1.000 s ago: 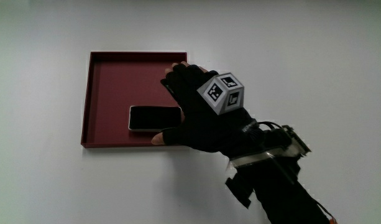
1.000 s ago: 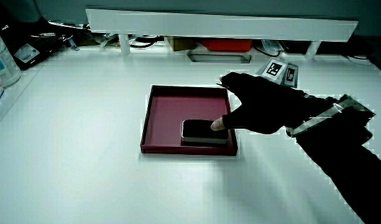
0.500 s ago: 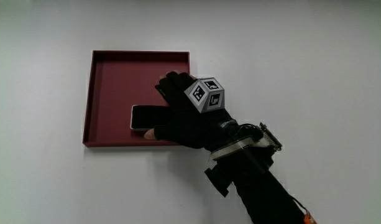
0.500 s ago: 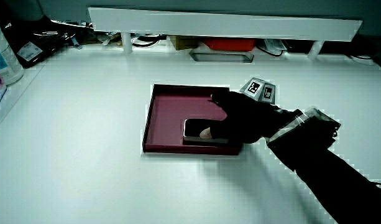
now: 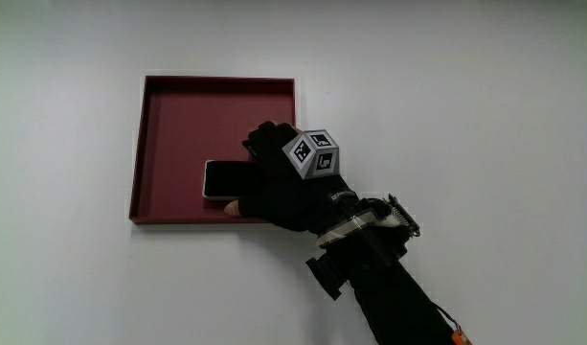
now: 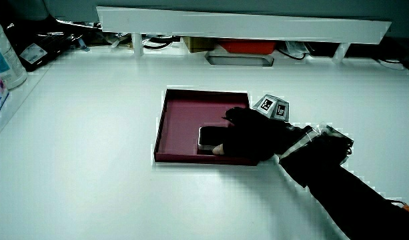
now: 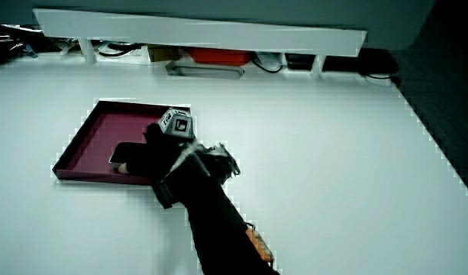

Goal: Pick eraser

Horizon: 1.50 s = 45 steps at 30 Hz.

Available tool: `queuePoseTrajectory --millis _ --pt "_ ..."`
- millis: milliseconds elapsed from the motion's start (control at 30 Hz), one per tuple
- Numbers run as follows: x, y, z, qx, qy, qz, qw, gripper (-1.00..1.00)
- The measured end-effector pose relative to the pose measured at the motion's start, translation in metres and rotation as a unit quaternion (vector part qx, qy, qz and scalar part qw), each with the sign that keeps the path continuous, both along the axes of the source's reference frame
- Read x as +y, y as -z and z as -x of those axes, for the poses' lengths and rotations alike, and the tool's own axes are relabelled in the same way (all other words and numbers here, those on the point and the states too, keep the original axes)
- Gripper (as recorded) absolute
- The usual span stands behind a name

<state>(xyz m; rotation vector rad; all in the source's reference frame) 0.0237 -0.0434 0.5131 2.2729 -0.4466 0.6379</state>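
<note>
The eraser (image 5: 221, 179) is a flat black block with a pale edge. It lies in the dark red tray (image 5: 178, 115), close to the tray wall nearest the person. The gloved hand (image 5: 274, 182) rests over one end of it, thumb at its nearer long side and fingers curled over its farther side, closed on it. The patterned cube (image 5: 312, 155) sits on the hand's back. In both side views the hand (image 6: 247, 140) (image 7: 161, 156) lies low in the tray (image 6: 184, 110) (image 7: 96, 130) on the eraser (image 6: 207, 137) (image 7: 121, 155). Half the eraser is hidden under the hand.
A low white partition (image 6: 244, 23) (image 7: 195, 30) runs along the table's edge farthest from the person, with a red object (image 6: 244, 47) and cables under it. A pale bottle (image 6: 1, 57) stands at the table's edge. White tabletop (image 5: 465, 96) surrounds the tray.
The hand has moved further into the tray and sunk lower, covering more of the eraser. Its thumb and fingers have drawn in against the eraser's sides. The eraser has not shifted.
</note>
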Motion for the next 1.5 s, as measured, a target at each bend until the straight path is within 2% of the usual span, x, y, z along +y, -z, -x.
queuePoseTrajectory --millis 233,400,733,933,1133,1167,1200,1233,1267,1500 --pt "0.001 -0.003 0.002 0.001 0.001 0.004 1.0000 0.00" --pt "0.002 -0.005 0.002 -0.007 0.000 0.003 1.0000 0.24" --pt "0.005 0.000 0.004 -0.019 -0.011 -0.037 0.9991 0.71" --pt "0.006 -0.002 0.004 -0.023 -0.013 -0.042 0.9988 1.00" --pt "0.008 -0.003 0.003 -0.028 -0.010 -0.058 0.9979 1.00" --pt "0.008 0.000 0.003 -0.027 -0.013 -0.069 0.9972 1.00" --pt "0.008 0.002 0.002 -0.036 -0.014 -0.068 0.9969 1.00" --pt "0.007 0.002 0.001 -0.032 -0.021 -0.073 0.9966 1.00" --pt "0.007 0.007 0.001 -0.041 -0.016 -0.070 0.9966 1.00" --pt "0.008 0.046 0.001 -0.062 0.002 -0.106 0.9925 1.00"
